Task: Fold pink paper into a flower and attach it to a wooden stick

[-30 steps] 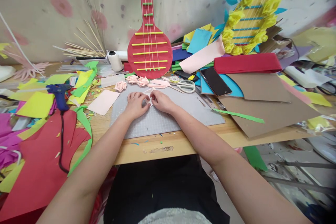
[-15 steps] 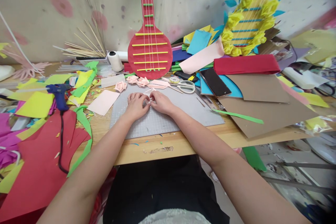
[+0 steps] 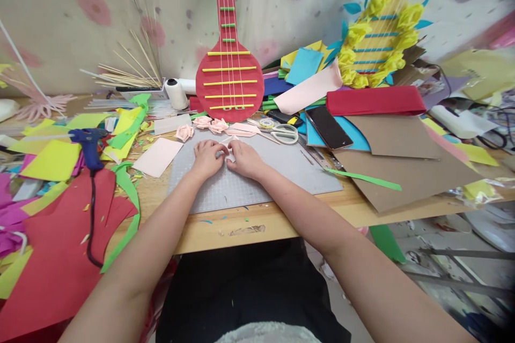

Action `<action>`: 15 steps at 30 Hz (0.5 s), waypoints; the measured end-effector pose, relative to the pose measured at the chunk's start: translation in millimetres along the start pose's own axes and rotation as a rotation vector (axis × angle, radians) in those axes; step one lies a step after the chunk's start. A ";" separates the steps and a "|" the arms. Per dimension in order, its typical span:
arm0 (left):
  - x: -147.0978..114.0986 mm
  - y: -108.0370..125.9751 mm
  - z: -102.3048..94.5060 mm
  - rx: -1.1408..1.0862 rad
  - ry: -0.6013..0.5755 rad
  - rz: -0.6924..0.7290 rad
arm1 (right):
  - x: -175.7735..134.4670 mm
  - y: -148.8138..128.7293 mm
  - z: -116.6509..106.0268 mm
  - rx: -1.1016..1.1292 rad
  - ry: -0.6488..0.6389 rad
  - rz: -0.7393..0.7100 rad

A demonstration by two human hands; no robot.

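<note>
Both my hands meet over the grey gridded cutting mat (image 3: 277, 174). Between the fingertips is a small pale pink piece of paper (image 3: 230, 155), mostly covered by the fingers. My left hand (image 3: 207, 157) has its fingers curled, thumb and index pinching the paper's left side. From the other side, my right hand (image 3: 246, 159) is closed on the same piece with thumb and index finger. Just beyond the hands lie several pale pink paper roses (image 3: 185, 133), and pale pink paper strips (image 3: 243, 128) rest beside them.
Scissors (image 3: 285, 134) and a phone (image 3: 329, 127) lie right of the hands, near brown cardboard (image 3: 406, 177). A red paper lute (image 3: 229, 83) stands behind. A blue glue gun (image 3: 90, 146) sits left among paper scraps, by a pink sheet (image 3: 157, 157).
The fingers of both hands have shifted slightly around the small paper piece, with the right thumb now lower. The view has moved a little; other things stay put.
</note>
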State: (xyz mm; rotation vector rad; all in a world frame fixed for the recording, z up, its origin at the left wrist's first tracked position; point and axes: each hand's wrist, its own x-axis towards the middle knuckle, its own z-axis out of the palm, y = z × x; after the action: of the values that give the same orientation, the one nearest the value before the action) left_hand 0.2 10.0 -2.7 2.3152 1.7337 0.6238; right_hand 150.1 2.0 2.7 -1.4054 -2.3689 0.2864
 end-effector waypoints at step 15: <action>6.1 -18.7 -7.4 -0.059 -0.065 0.261 | 8.0 20.9 -5.2 0.425 0.179 0.168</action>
State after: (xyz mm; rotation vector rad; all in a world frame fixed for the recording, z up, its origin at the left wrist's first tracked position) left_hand -17.9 20.7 -2.0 2.5110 1.3781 0.6245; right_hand 165.5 19.0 1.6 -1.3559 -1.9071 0.6389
